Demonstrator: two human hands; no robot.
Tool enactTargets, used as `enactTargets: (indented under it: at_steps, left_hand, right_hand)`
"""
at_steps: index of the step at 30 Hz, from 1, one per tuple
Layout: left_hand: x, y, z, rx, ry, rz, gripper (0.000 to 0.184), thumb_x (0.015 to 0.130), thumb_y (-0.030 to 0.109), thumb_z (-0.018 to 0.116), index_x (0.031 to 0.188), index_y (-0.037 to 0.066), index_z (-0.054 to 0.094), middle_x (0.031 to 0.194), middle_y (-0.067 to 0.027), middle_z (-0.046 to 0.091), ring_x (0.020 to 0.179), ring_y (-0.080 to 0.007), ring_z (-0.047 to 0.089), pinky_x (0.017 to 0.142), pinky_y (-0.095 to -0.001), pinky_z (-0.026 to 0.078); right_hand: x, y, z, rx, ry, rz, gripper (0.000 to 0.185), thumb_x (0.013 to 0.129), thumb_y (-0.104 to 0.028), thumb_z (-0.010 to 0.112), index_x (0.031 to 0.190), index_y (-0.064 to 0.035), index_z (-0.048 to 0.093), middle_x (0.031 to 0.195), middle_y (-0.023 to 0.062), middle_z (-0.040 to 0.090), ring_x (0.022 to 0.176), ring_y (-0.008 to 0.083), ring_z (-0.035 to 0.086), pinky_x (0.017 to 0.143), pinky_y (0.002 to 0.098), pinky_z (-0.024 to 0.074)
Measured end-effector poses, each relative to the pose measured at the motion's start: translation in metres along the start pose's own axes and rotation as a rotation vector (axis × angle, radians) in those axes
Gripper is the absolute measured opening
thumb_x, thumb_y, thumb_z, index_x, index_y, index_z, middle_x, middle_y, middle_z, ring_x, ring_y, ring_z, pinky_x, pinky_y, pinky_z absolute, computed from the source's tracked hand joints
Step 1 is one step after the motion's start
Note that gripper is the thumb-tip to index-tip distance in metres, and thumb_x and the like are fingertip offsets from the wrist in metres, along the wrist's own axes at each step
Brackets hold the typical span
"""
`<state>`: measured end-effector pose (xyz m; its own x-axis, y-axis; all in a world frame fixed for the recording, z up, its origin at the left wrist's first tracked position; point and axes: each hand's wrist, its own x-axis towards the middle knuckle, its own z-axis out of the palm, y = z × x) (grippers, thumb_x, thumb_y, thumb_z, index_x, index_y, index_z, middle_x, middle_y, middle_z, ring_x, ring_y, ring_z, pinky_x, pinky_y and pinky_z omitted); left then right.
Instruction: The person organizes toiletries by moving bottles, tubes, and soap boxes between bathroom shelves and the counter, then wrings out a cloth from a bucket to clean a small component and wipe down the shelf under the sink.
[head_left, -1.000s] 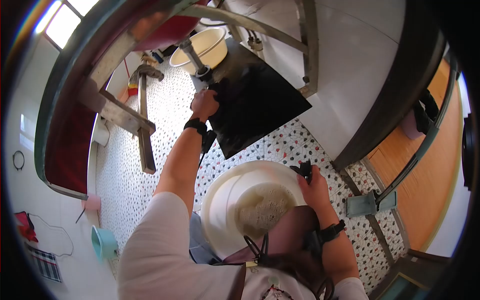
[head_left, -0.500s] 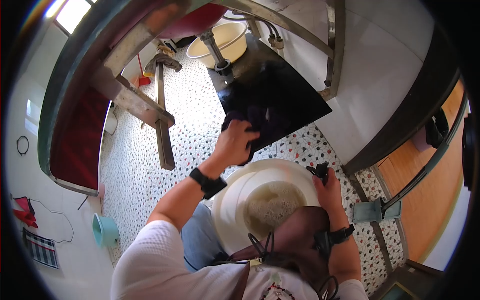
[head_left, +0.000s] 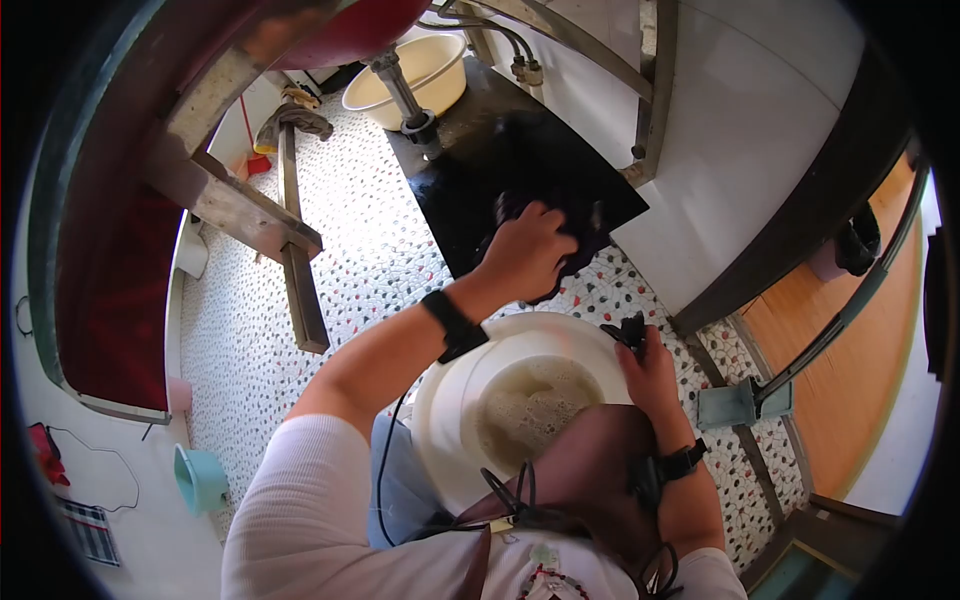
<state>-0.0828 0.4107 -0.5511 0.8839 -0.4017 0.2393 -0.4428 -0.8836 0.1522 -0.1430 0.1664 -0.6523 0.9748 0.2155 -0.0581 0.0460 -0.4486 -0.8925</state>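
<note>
My left hand (head_left: 532,250) is closed on a dark purple cloth (head_left: 517,205), pressed against the lower part of a glossy black panel (head_left: 470,150). Part of the cloth hangs at the panel's front edge. Close to the rim of a round white tub (head_left: 440,425), my right hand (head_left: 647,375) has its fingers curled around a small black thing (head_left: 630,332) whose kind I cannot make out. Cloudy, sudsy water (head_left: 540,405) lies in the tub, partly hidden by my knee.
Above the panel a drain pipe (head_left: 400,95) comes down from a red basin (head_left: 355,35). A cream washbasin (head_left: 425,75) sits behind it. Metal frame legs (head_left: 300,290) stand at left. A light-blue bucket (head_left: 203,480) is further left, and a grey-green floor tool (head_left: 745,405) leans at right.
My left hand has moved rightward along the panel's lower edge with the cloth. My right hand stays by the tub rim. The view has shifted a little.
</note>
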Motion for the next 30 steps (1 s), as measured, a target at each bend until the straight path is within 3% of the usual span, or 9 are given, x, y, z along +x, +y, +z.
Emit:
enactTargets:
  at_steps: [4,6,7,10,14,15,17,22,30]
  left_hand:
    - [0.073,-0.014,0.019,-0.033,0.014,0.108,0.021,0.07,0.013,0.069,0.091,0.016,0.07,0.1,-0.0074,0.057,0.101,-0.0291,0.052,0.08,-0.0386,0.049]
    - [0.108,-0.031,0.029,-0.012,0.024,0.11,0.021,0.071,0.016,0.068,0.092,0.018,0.071,0.101,-0.0075,0.058,0.102,-0.0298,0.052,0.083,-0.0402,0.048]
    - [0.123,-0.044,0.032,-0.005,0.04,0.121,0.021,0.071,0.016,0.068,0.092,0.018,0.071,0.101,-0.0075,0.058,0.102,-0.0298,0.052,0.083,-0.0402,0.048]
    - [0.155,-0.075,0.039,0.078,0.079,-0.065,0.024,0.072,0.022,0.066,0.095,0.021,0.071,0.1,-0.0093,0.06,0.103,-0.0328,0.053,0.089,-0.0417,0.046]
    - [0.173,-0.127,0.038,0.102,0.149,-0.289,0.024,0.074,0.023,0.065,0.097,0.021,0.071,0.104,-0.011,0.061,0.105,-0.0359,0.054,0.092,-0.0422,0.046]
    - [0.178,-0.147,0.041,0.1,0.16,-0.321,0.023,0.074,0.024,0.065,0.097,0.021,0.071,0.106,-0.0121,0.061,0.105,-0.0369,0.055,0.092,-0.0426,0.046]
    - [0.18,-0.174,0.035,0.152,0.163,-0.317,0.028,0.076,0.027,0.065,0.101,0.016,0.07,0.111,-0.0164,0.06,0.105,-0.0375,0.055,0.093,-0.0424,0.045]
    - [0.181,-0.215,0.031,0.107,0.233,-0.484,0.05,0.08,0.031,0.066,0.125,0.013,0.054,0.113,-0.0234,0.057,0.113,-0.0376,0.051,0.098,-0.0434,0.041]
    - [0.186,-0.202,0.026,0.188,0.072,-0.402,0.048,0.078,0.029,0.061,0.124,0.018,0.057,0.116,-0.0173,0.06,0.115,-0.0333,0.05,0.1,-0.0396,0.037]
  right_hand:
    - [-0.002,0.002,0.0,-0.071,0.041,-0.035,0.028,0.084,-0.022,0.065,0.09,0.0,0.048,0.056,0.007,0.048,0.049,0.0171,0.044,0.047,0.034,0.0368]
    - [-0.004,0.005,0.0,-0.162,0.037,-0.047,0.032,0.084,-0.024,0.064,0.094,0.0006,0.048,0.057,0.0145,0.055,0.052,0.0333,0.056,0.048,0.0408,0.0417]
    - [-0.005,0.004,0.001,-0.166,0.052,-0.06,0.032,0.084,-0.024,0.064,0.094,0.0006,0.048,0.057,0.0145,0.055,0.052,0.0333,0.056,0.048,0.0408,0.0417]
    - [-0.012,-0.003,-0.003,-0.213,0.07,-0.034,0.037,0.084,-0.028,0.063,0.096,0.0024,0.047,0.06,0.017,0.058,0.054,0.0363,0.059,0.049,0.0429,0.043]
    - [-0.014,-0.004,-0.002,-0.18,0.081,0.017,0.032,0.084,-0.024,0.066,0.089,0.0006,0.046,0.058,0.0114,0.051,0.05,0.0201,0.048,0.049,0.0348,0.0386]
    - [-0.014,-0.002,-0.001,-0.186,0.091,0.021,0.032,0.084,-0.024,0.066,0.089,0.0006,0.046,0.058,0.0114,0.051,0.05,0.0201,0.048,0.049,0.0348,0.0386]
    - [-0.014,0.001,-0.002,-0.208,0.066,0.003,0.036,0.084,-0.028,0.064,0.098,0.001,0.047,0.06,0.0149,0.058,0.053,0.0344,0.059,0.049,0.041,0.0432]
    - [-0.013,-0.005,-0.004,-0.18,0.054,0.005,0.033,0.085,-0.024,0.064,0.1,-0.0006,0.047,0.059,0.0133,0.058,0.052,0.0315,0.059,0.048,0.0391,0.0427]
    - [-0.01,-0.003,-0.004,-0.177,0.041,0.007,0.031,0.084,-0.024,0.064,0.096,-0.0006,0.047,0.058,0.0142,0.057,0.052,0.0324,0.058,0.048,0.0395,0.0426]
